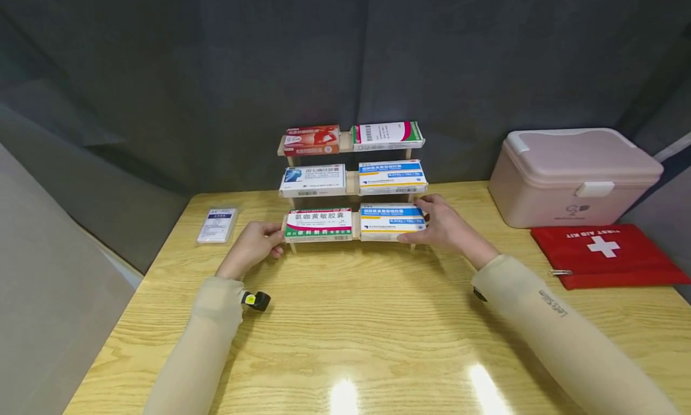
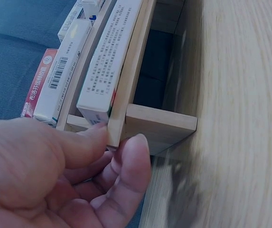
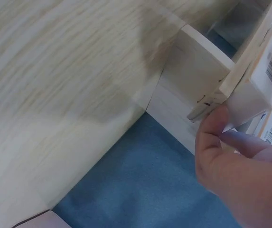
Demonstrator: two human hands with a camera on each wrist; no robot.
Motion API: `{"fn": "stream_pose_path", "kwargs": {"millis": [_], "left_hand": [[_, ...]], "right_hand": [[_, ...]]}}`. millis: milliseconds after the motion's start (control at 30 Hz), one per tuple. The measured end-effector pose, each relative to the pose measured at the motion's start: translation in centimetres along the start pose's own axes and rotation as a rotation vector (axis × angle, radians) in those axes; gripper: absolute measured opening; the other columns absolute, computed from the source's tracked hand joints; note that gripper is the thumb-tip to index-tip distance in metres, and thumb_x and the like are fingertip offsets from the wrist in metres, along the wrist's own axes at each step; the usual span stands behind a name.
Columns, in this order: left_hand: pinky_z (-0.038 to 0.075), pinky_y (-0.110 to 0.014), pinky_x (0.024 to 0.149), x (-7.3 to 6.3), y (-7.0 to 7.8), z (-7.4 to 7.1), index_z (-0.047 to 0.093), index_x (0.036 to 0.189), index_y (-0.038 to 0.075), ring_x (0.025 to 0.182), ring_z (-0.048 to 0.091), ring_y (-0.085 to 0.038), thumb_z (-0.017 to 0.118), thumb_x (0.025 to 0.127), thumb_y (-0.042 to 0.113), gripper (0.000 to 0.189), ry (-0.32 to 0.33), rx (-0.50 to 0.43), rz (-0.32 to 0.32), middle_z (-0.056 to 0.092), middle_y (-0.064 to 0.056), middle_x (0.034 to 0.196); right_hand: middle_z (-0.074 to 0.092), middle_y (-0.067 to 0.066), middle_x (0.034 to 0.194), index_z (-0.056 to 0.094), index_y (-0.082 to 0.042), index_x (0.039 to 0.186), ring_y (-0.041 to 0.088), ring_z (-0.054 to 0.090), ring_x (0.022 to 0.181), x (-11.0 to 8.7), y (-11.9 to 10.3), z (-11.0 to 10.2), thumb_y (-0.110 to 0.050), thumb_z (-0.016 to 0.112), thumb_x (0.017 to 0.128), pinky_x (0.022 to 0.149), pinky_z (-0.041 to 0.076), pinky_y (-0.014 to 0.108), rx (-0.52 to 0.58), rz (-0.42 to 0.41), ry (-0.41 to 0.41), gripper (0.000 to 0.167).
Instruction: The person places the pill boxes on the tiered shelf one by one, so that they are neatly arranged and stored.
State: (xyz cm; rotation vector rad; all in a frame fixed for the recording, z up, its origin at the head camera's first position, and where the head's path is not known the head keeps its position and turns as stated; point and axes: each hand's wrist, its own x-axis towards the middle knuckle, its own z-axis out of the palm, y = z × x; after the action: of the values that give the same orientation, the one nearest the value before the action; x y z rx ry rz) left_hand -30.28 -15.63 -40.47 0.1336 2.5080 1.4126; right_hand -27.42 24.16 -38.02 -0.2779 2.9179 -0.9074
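A three-tier wooden rack (image 1: 356, 230) holds two medicine boxes on each tier. At the left end of its lowest tier, my left hand (image 1: 251, 247) pinches the board (image 2: 114, 135) between thumb and curled index finger. The thumb touches the corner of the green, white and red medicine box (image 1: 318, 224). My right hand (image 1: 447, 226) grips the blue-and-white medicine box (image 1: 392, 220) at the lowest tier's right end. Its thumb lies on the front edge, and another finger (image 3: 214, 121) is against the box's end by the board.
A pink medicine chest (image 1: 574, 178) stands at the right, with a red first aid pouch (image 1: 610, 256) before it. Left of the rack lies a small white-and-blue pack (image 1: 218, 225). Dark cloth (image 1: 270, 55) hangs behind the table (image 1: 324, 319).
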Motion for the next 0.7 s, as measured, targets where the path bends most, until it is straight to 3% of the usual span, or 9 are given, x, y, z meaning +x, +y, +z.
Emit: {"fn": "stream_pose_path", "kwargs": {"millis": [167,533,700], "left_hand": [[0.058,-0.032,0.068,0.04,0.01,0.08,0.053,0.137,-0.008,0.074,0.063,-0.02,0.051,0.103,0.007,0.037,0.0,-0.001,-0.005,0.064,-0.021,0.111],[0.059,-0.032,0.069,0.3,-0.03,0.1,0.052,0.137,-0.008,0.075,0.063,-0.02,0.051,0.103,0.007,0.037,-0.008,-0.003,-0.002,0.064,-0.022,0.113],[0.058,-0.03,0.068,0.5,-0.2,0.13,0.052,0.137,-0.008,0.075,0.063,-0.02,0.051,0.103,0.007,0.037,-0.011,-0.003,0.002,0.063,-0.023,0.114]], "right_hand": [[0.028,0.03,0.149,0.031,0.008,0.15,0.044,0.036,0.133,-0.03,0.12,0.06,-0.05,0.084,0.076,0.111,0.032,0.056,0.0,0.003,0.001,0.108],[0.028,0.029,0.15,0.03,0.007,0.151,0.044,0.034,0.135,-0.27,0.52,0.19,-0.045,0.083,0.079,0.112,0.031,0.056,0.013,-0.037,0.012,0.103],[0.027,0.027,0.151,0.029,0.005,0.152,0.043,0.033,0.137,-0.35,0.47,0.19,-0.047,0.082,0.079,0.112,0.03,0.056,0.013,-0.016,0.007,0.105]]}}
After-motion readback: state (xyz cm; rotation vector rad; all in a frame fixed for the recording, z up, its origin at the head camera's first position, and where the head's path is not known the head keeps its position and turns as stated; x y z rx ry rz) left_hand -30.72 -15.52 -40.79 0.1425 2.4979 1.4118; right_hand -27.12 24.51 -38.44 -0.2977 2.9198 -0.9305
